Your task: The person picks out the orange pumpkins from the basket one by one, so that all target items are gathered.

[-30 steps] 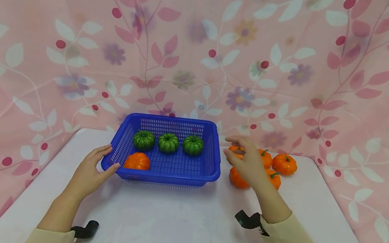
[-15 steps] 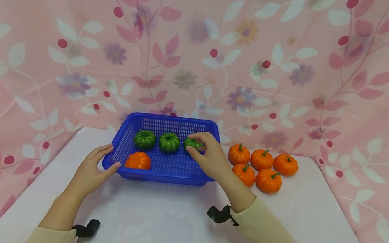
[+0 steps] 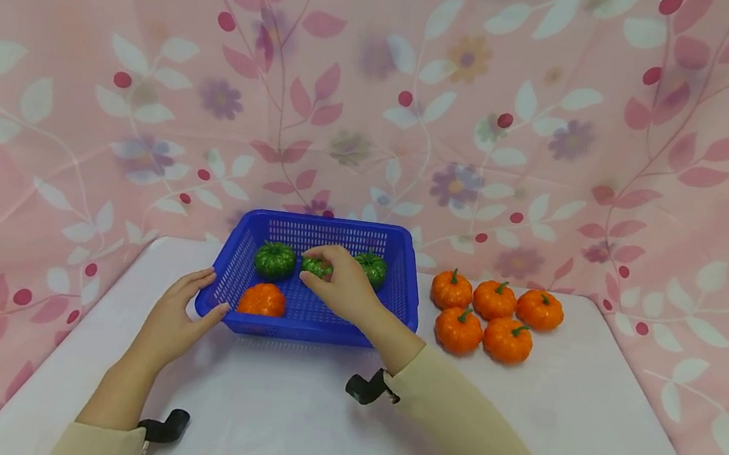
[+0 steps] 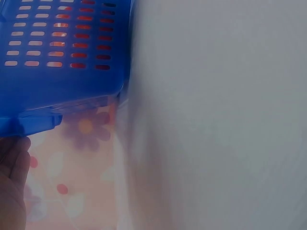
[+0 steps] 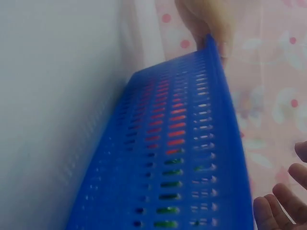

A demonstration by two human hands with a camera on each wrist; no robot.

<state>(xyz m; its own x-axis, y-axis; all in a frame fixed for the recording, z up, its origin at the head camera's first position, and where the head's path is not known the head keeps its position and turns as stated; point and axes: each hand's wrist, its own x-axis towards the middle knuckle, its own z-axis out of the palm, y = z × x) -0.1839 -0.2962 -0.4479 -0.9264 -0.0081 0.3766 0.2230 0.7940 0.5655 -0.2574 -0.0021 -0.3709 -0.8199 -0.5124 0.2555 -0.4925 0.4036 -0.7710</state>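
A blue plastic basket (image 3: 407, 319) holds green toy pumpkins in a back row and one orange toy pumpkin (image 3: 262, 299) at front left. My left hand (image 3: 175, 317) holds the basket's front left corner, thumb at the front rim and fingers along the left side. Over the basket, my right hand (image 3: 343, 283) hovers with thumb and fingers spread around the middle green pumpkin (image 3: 315, 266), partly hiding it. The right wrist view shows those fingers (image 5: 283, 203) apart, above the rim. Green pumpkins also sit at the left (image 3: 274, 261) and right (image 3: 370, 269) of that row.
Several orange pumpkins (image 3: 459, 331) stand in two rows on the white tabletop (image 3: 282, 418), right of the basket. A pink floral cloth (image 3: 384, 90) hangs behind and at the sides. Black wrist mounts (image 3: 165, 426) stick out from both sleeves.
My right hand has moved left from above the orange pumpkins, past the right green pumpkin, to the middle one. The left hand keeps its place at the basket corner.
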